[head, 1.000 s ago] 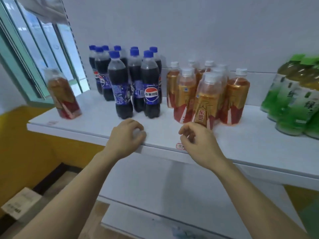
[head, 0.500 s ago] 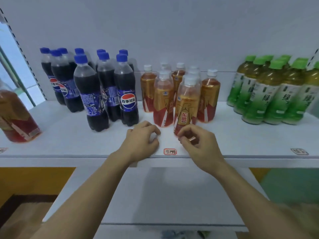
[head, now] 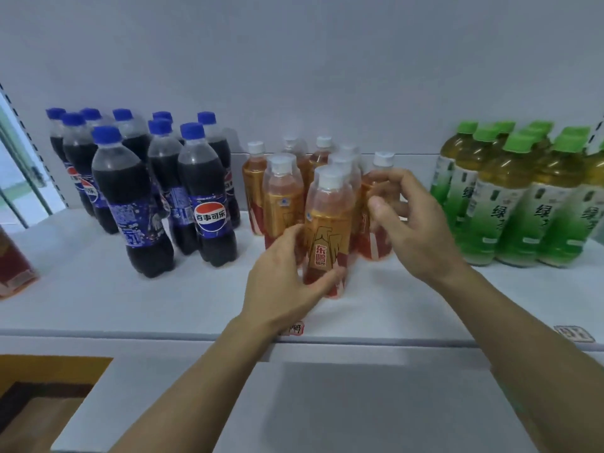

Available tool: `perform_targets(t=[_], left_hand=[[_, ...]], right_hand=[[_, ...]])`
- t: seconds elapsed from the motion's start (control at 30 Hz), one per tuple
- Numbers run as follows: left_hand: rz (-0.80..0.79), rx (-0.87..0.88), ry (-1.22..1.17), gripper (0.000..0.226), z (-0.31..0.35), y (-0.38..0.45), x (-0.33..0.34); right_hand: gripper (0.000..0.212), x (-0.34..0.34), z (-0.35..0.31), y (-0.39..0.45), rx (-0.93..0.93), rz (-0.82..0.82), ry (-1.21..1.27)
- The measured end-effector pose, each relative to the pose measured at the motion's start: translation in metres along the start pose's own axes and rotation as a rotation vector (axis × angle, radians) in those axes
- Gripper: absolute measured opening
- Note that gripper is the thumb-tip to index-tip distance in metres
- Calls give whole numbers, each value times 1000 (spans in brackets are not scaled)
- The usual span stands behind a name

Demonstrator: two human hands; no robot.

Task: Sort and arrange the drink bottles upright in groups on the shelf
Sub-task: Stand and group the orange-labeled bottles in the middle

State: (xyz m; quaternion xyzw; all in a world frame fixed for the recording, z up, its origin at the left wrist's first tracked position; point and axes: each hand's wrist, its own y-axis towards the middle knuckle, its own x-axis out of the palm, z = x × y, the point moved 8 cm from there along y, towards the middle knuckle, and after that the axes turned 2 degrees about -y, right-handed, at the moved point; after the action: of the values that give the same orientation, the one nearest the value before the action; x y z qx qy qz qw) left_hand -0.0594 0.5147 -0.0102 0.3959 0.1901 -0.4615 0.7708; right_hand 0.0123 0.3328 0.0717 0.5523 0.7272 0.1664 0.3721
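Observation:
Three upright groups stand on the white shelf [head: 98, 305]: dark cola bottles [head: 143, 191] with blue caps at left, orange energy-drink bottles [head: 281, 197] with white caps in the middle, green tea bottles [head: 510, 197] at right. My left hand [head: 287, 282] grips the lower part of the front orange bottle [head: 330, 223], thumb across its front. My right hand [head: 411, 220] reaches with curled fingers at the rightmost orange bottle [head: 380, 161]; whether it grips it is unclear.
A lone red-labelled bottle [head: 13, 266] shows at the far left edge of the shelf. Small label stickers [head: 575, 333] sit on the shelf's front lip. A lower shelf [head: 359, 403] lies below, and a window frame [head: 19, 165] stands at left.
Both hands left the shelf's front edge and moved forward into the orange group. The left hand took hold of the front orange bottle; the right rose to the rightmost one.

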Motion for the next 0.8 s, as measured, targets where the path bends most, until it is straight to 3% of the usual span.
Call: perform_targets(t=[0.1,0.23,0.3,0.53,0.63,0.8], left_hand=[[-24,-22,80,75,-2,3,8],[-95,-3,108,56,-6,-2,-4],[-71,7,222,44,-16,-7,-23],[45,-237,548,26,-106,-45,-106],[119,-298,498,24,-120,-74,-123],[353,-210,324,23,-122,-119,-129]], right_hand=[[42,13,-19,23,-80,-107,-112],[63,50,-46,43,-209,-374,-478],[71,61,-49,47,-219,-425,-610],[61,97,-92,45,-302,-414,-422],[56,129,-108,51,-290,-436,-311],[58,198,-128,51,-331,-478,-312]])
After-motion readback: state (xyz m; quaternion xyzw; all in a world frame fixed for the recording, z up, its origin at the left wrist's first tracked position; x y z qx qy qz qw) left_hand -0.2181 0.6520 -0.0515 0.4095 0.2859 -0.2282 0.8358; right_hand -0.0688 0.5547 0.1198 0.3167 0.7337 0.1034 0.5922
